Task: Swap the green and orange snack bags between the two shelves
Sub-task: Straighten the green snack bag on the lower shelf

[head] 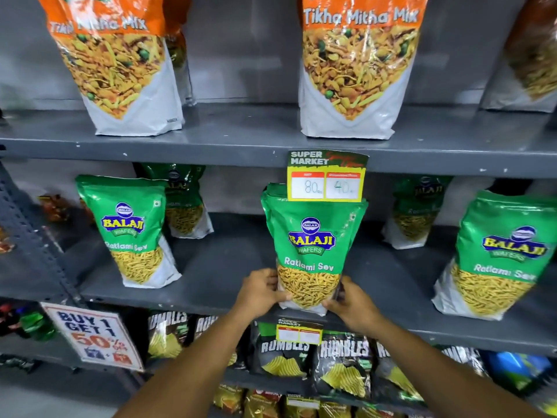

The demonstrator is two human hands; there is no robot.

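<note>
Head view: looks forward and down at a grey metal rack, both bare forearms reaching in from the bottom edge.
Left hand (261, 292): wraps the lower left edge of the middle green bag (312, 251), fingers curled round it and pressed to the film.
Right hand (349, 306): grips the lower right corner of the same bag, fingers closed on it, thumb on the front.
Held bag: upright, front facing out, its base at the front lip of the middle shelf (211, 300); whether it rests on the shelf or is lifted just off it, I cannot tell.
Bottom shelf: dark Rumbles bags (343, 366) stand in a row just below the hands, with a small yellow tag (298, 333) on the shelf edge above them.
Sign (96, 336): "Buy 1 Get 1" card, tilted, low on the left.
Middle shelf, other stock: a green bag at left (126, 230) leans back, another at right (494, 257) stands near the front, and more green bags sit further back behind them.
Price tag (327, 176): hangs from the top shelf edge, overlapping the top of the held bag; it reads 80 and 40.
Top shelf (241, 137): two orange bags stand upright, one at left (117, 64) and one at right (355, 64), well apart, both above the green row.
Far right: part of another bag (530, 55) on the top shelf, blurred.
</note>
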